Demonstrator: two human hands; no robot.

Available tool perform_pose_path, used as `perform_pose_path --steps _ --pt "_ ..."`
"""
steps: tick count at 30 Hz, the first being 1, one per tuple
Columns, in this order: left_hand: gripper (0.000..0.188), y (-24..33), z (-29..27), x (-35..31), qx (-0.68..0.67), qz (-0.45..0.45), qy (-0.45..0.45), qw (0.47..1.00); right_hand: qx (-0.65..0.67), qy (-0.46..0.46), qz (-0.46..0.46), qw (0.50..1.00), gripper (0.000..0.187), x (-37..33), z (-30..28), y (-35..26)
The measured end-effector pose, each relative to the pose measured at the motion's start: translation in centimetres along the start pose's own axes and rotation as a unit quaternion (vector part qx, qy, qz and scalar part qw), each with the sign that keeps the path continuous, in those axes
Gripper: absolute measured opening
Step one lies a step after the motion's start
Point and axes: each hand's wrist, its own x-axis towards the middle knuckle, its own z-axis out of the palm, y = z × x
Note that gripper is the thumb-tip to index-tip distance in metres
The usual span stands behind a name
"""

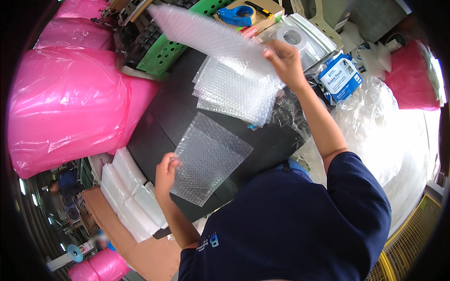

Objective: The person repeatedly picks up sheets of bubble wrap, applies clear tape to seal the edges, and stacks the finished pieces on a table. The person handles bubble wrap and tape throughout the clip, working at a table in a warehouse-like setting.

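Note:
My left hand [166,174] pinches the left edge of a clear bubble wrap pouch [208,161], which is over the near part of the black table [154,124]. Up and to the right, my right hand [287,63] is closed on the edge of another bubble wrap pouch [211,35], lifted and stretching toward the upper left. Beneath that raised pouch lies a loose stack of bubble wrap pouches [236,91] on the table, its far part covered from sight.
Big pink plastic-wrapped bundles [70,100] stand at the left. Piled bubble pouches [131,196] sit on cardboard [112,215]. A green crate [164,56], blue tape dispenser [236,15], clear tape roll [291,36] and blue-white package [341,77] line the far side.

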Motion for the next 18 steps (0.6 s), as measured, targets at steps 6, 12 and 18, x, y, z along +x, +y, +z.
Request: perform_pose_path --steps 6,12,18 --pt "0.032 -9.1 9.9 1.0 0.304 -0.063 -0.029 0.95 -0.35 -0.272 -0.122 0.888 0.028 -8.6 3.6 9.4" --pt "0.076 -7.1 22.7 -4.1 0.223 -0.096 -0.016 0.97 -0.413 -0.025 0.139 0.9 0.039 -14.3 -2.3 11.3" --pt "0.091 -7.3 25.0 -5.5 0.151 -0.246 0.042 0.957 -0.636 -0.124 0.209 0.732 0.059 -23.5 -12.3 14.6"
